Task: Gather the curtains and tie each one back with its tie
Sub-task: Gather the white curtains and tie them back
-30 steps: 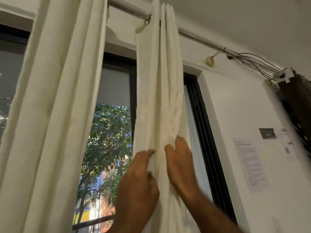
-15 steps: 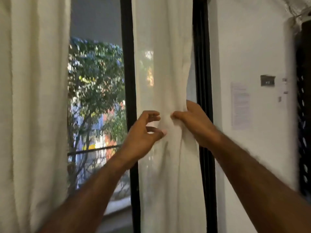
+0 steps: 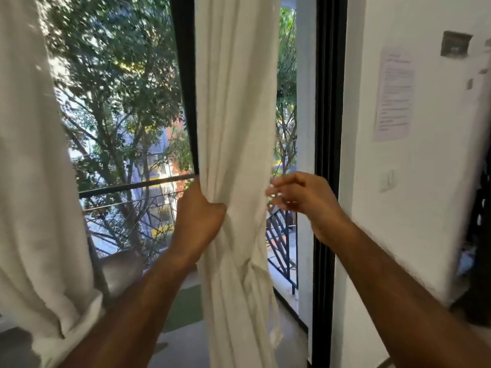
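grips a bunched fold of the curtain (image 3: 233,128) with the left hand (image 3: 198,221), fingers (image 3: 215,208) curled tight into the cloth, back of the hand toward the camera. reaches up from the lower left with the bare left forearm (image 3: 138,301), wrist nearly straight. holds the right hand (image 3: 300,197) slightly higher, just beside the curtain's right edge, fingers (image 3: 279,191) loosely bent and spread, with nothing held between them. blurred at those fingertips, so cannot tell whether touching the cloth. stretches the bare right forearm (image 3: 385,274) in from the lower right.
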Tool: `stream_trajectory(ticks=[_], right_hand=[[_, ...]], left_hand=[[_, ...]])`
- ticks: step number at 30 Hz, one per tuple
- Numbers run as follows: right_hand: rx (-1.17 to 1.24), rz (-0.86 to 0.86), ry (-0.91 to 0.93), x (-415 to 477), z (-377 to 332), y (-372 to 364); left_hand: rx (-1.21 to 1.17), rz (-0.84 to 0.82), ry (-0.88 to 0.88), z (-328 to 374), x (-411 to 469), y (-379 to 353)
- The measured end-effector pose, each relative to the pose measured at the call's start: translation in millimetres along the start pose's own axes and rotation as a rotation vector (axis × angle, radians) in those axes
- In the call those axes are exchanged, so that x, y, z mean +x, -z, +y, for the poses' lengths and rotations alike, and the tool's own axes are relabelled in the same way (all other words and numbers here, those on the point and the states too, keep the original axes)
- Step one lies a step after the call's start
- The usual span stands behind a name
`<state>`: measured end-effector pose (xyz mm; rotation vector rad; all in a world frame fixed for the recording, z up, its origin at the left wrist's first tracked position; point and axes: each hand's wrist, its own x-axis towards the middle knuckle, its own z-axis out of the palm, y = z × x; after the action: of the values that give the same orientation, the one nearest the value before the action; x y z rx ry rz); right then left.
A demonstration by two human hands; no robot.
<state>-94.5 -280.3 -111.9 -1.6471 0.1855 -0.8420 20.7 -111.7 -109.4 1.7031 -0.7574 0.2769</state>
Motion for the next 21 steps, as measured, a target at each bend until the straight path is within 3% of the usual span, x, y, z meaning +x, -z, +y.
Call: stream_trajectory(ticks=[2,6,8,12,15,17,19,21], right_hand=[[-0.181,-0.066,-0.071,-9.1,35.1,15.2],[-0.347,-0.451,-0.214,-42.8,97.8,0.7],[-0.484,-0.413,-0.137,-50.8,122.1,-16.5],[-0.739,-0.114,-0.017,-51.8,139.4,-24.0],[-0.567,-0.271,-0.165,-53.9,136.3,-22.8],[-0.621,-0.391,-0.141,-55.5,138.6,-27.8],[-0.718,-0.358,-0.068,-56.2,144.2,-31.6],[-0.642,-0.309,-0.035,-57.4,147.7,-32.4]], left_hand=[[0.02,0.011,0.063,-9.4,-1.5,3.0],[0.017,0.0,0.124,-24.7,-10.9,-1.1],[0.004,-0.008,0.138,-28.9,-15.1,-5.3],[0.018,0.011,0.133,-30.2,-19.2,-10.6],[0.013,0.012,0.144,-28.8,-19.1,-11.2],[0.011,0.009,0.156,-29.7,-18.1,-12.9],[0.014,0.002,0.151,-30.9,-17.3,-15.3],[0.014,0.001,0.152,-32.4,-15.5,-17.0]])
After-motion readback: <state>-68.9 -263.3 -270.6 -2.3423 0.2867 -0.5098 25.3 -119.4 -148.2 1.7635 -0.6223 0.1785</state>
